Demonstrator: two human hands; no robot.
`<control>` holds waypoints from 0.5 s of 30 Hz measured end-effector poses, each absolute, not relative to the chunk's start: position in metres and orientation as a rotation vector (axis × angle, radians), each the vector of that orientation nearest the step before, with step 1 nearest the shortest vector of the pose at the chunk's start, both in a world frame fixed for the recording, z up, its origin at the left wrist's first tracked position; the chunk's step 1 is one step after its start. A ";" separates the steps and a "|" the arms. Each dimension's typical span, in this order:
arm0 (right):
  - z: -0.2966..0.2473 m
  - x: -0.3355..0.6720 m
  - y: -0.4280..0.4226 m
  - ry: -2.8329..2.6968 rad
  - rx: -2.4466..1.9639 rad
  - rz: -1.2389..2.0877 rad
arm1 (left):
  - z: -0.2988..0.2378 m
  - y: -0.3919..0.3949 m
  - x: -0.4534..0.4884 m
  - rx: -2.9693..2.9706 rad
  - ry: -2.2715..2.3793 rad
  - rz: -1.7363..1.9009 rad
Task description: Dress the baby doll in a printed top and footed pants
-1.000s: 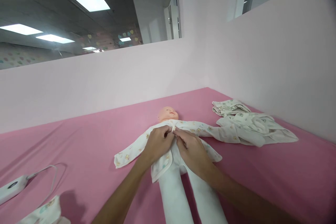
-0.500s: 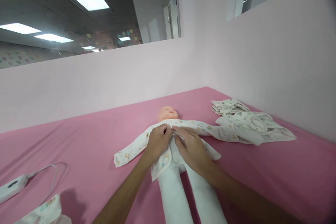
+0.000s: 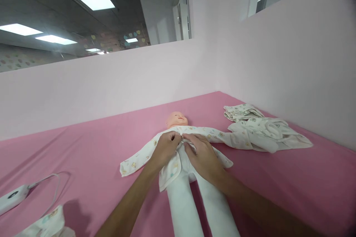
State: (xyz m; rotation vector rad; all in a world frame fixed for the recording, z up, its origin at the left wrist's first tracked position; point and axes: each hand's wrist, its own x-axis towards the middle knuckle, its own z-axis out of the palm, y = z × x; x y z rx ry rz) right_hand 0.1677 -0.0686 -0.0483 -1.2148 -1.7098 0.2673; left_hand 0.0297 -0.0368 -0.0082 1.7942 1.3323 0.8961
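Note:
A baby doll [image 3: 177, 119] lies on its back, head away from me, on the pink surface. It wears a white baby shirt [image 3: 139, 158] with small coloured prints, sleeves spread to both sides, over white legs [image 3: 185, 203]. At the upper chest, my left hand [image 3: 166, 148] is closed with its fingertips pinching the shirt front. Just beside it, my right hand [image 3: 204, 157] has thumb and fingers closed on the shirt's other front edge. The fingertips of both hands almost meet; any small fastener between them is hidden. One lower front flap hangs loose by the doll's hip.
Crumpled printed baby clothes [image 3: 267, 133] lie to the right, by the white wall [image 3: 292, 74]. At the left are a white device [image 3: 13, 198] with a cable and a piece of printed cloth [image 3: 51, 222] near the bottom edge. Windows stand above the back wall.
My left fingers have shifted very slightly and curl a little more at the shirt front. My right hand and the doll look almost the same.

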 end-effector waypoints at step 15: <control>-0.048 0.169 -0.067 -1.665 -1.156 0.410 | -0.010 -0.032 0.023 1.629 1.264 0.875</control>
